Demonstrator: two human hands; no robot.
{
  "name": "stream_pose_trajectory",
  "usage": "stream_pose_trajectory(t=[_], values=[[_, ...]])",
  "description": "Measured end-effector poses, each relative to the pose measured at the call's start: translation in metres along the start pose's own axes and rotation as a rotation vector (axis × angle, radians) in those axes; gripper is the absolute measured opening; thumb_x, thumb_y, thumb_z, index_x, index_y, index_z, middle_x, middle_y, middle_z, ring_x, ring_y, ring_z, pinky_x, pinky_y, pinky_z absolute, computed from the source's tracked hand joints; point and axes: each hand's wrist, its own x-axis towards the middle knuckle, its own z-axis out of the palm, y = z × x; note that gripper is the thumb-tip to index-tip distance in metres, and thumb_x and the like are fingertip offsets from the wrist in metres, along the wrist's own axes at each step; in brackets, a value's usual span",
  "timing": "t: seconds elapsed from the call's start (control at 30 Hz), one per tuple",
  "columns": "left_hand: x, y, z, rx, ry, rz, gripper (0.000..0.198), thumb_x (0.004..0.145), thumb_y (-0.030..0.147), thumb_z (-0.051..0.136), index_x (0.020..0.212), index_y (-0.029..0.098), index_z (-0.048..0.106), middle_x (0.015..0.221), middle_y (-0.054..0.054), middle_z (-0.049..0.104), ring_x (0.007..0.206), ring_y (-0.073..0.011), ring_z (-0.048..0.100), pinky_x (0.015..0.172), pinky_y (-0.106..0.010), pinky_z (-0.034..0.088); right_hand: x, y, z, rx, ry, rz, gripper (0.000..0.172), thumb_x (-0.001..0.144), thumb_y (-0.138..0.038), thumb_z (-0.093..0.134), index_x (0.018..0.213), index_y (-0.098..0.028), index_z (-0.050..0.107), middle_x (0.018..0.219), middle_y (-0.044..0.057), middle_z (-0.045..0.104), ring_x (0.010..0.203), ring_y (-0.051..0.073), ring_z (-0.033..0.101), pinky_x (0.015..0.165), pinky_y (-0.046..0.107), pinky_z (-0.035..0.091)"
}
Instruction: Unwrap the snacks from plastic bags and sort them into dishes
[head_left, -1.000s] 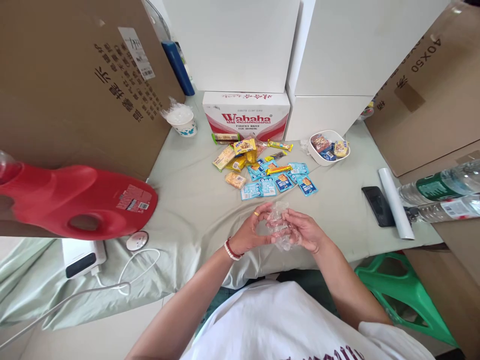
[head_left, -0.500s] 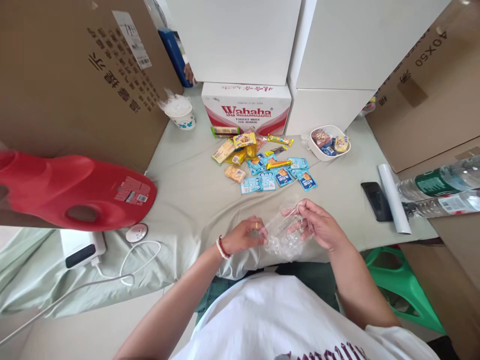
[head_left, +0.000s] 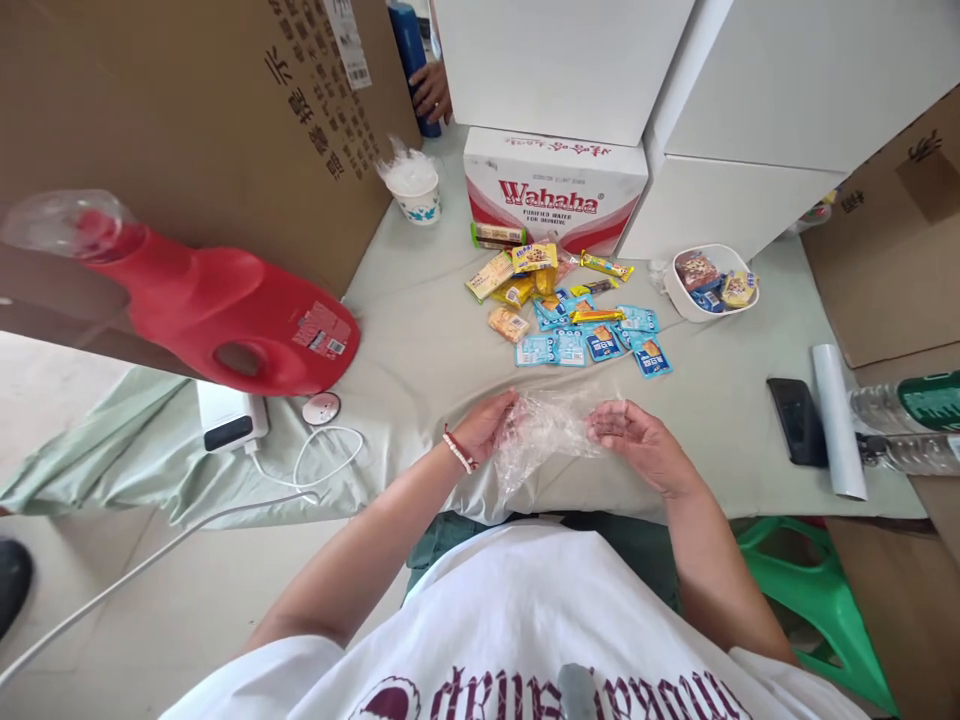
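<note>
A crumpled clear plastic bag [head_left: 546,430] stretches between my two hands above the front part of the cloth-covered table. My left hand [head_left: 486,425] pinches its left side, a beaded bracelet on the wrist. At the right side, the fingers of my right hand [head_left: 646,447] are closed on the film, partly seen through it. Just beyond the bag lie several blue snack packets [head_left: 604,343], with a yellow-orange stick pack [head_left: 597,316] on top. Behind them are yellow wrapped snacks [head_left: 534,258], a pale wrapped bar [head_left: 491,276] and a small wrapped biscuit [head_left: 508,323].
A white bowl [head_left: 677,298] with wrapped snacks stands at right. A Wahaha carton [head_left: 555,185] backs the pile. Left are a red jug [head_left: 195,290], paper cup [head_left: 420,207] and power bank [head_left: 229,418]. Phone [head_left: 796,420] and white roll [head_left: 838,420] lie right. Another person's hand [head_left: 433,92] touches a blue cylinder.
My hands have moved apart and slightly away from my body, spreading the plastic bag wider. The view has shifted left. More of the other person's hand shows.
</note>
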Motion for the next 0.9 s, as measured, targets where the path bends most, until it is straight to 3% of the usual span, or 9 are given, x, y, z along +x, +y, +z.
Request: stream_pose_trajectory(t=[0.13, 0.23, 0.37, 0.47, 0.57, 0.67, 0.8, 0.87, 0.9], values=[[-0.014, 0.004, -0.004, 0.141, -0.211, -0.066, 0.049, 0.074, 0.062, 0.084, 0.078, 0.017, 0.068, 0.076, -0.003, 0.068, 0.067, -0.0141, 0.059, 0.056, -0.025, 0.044, 0.011, 0.008, 0.003, -0.028, 0.181, 0.036, 0.039, 0.081, -0.052, 0.082, 0.096, -0.025, 0.058, 0.092, 0.001, 0.075, 0.063, 0.014, 0.069, 0.051, 0.025, 0.057], [-0.027, 0.008, -0.011, 0.279, -0.202, 0.057, 0.042, 0.064, 0.046, 0.096, 0.074, 0.017, 0.067, 0.084, -0.002, 0.069, 0.077, -0.0137, 0.06, 0.069, -0.024, 0.048, 0.011, 0.002, 0.0, -0.039, 0.198, 0.107, 0.041, 0.083, -0.056, 0.079, 0.098, -0.026, 0.054, 0.096, 0.002, 0.078, 0.056, 0.015, 0.07, 0.042, 0.023, 0.054], [-0.044, 0.02, -0.027, 0.152, -0.189, 0.138, 0.04, 0.075, 0.046, 0.089, 0.075, 0.017, 0.061, 0.104, -0.007, 0.071, 0.096, -0.0197, 0.069, 0.083, -0.03, 0.054, -0.005, -0.016, -0.013, -0.026, -0.033, 0.29, 0.041, 0.087, -0.057, 0.075, 0.105, -0.023, 0.062, 0.104, 0.01, 0.08, 0.054, 0.018, 0.072, 0.038, 0.024, 0.053], [-0.039, 0.025, -0.036, 0.005, -0.306, 0.016, 0.047, 0.074, 0.048, 0.09, 0.081, 0.019, 0.055, 0.093, -0.004, 0.07, 0.071, -0.0166, 0.071, 0.066, -0.029, 0.056, -0.006, -0.022, -0.023, 0.027, -0.188, 0.348, 0.049, 0.089, -0.059, 0.072, 0.118, -0.02, 0.064, 0.098, 0.014, 0.081, 0.045, 0.018, 0.068, 0.031, 0.023, 0.046], [-0.008, 0.026, -0.035, 0.171, -0.032, -0.003, 0.049, 0.073, 0.05, 0.089, 0.084, 0.021, 0.051, 0.067, 0.005, 0.06, 0.041, -0.0068, 0.05, 0.044, -0.021, 0.039, 0.02, -0.009, -0.025, 0.004, -0.044, 0.281, 0.049, 0.089, -0.056, 0.072, 0.122, -0.021, 0.063, 0.086, 0.009, 0.08, 0.041, 0.015, 0.063, 0.03, 0.021, 0.041], [0.03, 0.029, -0.029, 0.364, 0.37, 0.108, 0.043, 0.074, 0.041, 0.086, 0.084, 0.022, 0.048, 0.064, 0.008, 0.05, 0.045, -0.0069, 0.044, 0.048, -0.022, 0.039, 0.057, 0.015, -0.022, -0.112, 0.231, 0.141, 0.039, 0.088, -0.053, 0.074, 0.113, -0.024, 0.065, 0.066, -0.001, 0.072, 0.037, 0.012, 0.057, 0.031, 0.02, 0.039], [0.043, 0.044, -0.021, 0.469, 0.668, 0.274, 0.033, 0.079, 0.029, 0.076, 0.099, 0.023, 0.049, 0.099, -0.002, 0.057, 0.09, -0.0177, 0.061, 0.087, -0.035, 0.052, 0.081, 0.04, -0.017, -0.255, 0.403, 0.024, 0.035, 0.091, -0.057, 0.069, 0.107, -0.026, 0.065, 0.059, -0.005, 0.063, 0.037, 0.013, 0.055, 0.032, 0.024, 0.038], [0.03, 0.053, -0.015, 0.634, 0.78, 0.461, 0.031, 0.081, 0.027, 0.071, 0.107, 0.022, 0.054, 0.119, -0.01, 0.057, 0.119, -0.0253, 0.055, 0.11, -0.044, 0.042, 0.081, 0.046, -0.016, -0.279, 0.427, -0.003, 0.035, 0.091, -0.058, 0.067, 0.105, -0.026, 0.065, 0.059, -0.004, 0.062, 0.038, 0.014, 0.056, 0.034, 0.025, 0.04], [0.021, 0.058, -0.012, 0.749, 0.759, 0.564, 0.03, 0.082, 0.028, 0.069, 0.109, 0.022, 0.057, 0.125, -0.012, 0.057, 0.129, -0.0285, 0.05, 0.117, -0.048, 0.035, 0.081, 0.047, -0.015, -0.281, 0.428, -0.016, 0.035, 0.091, -0.059, 0.067, 0.104, -0.026, 0.065, 0.059, -0.004, 0.062, 0.038, 0.014, 0.056, 0.034, 0.026, 0.04]])
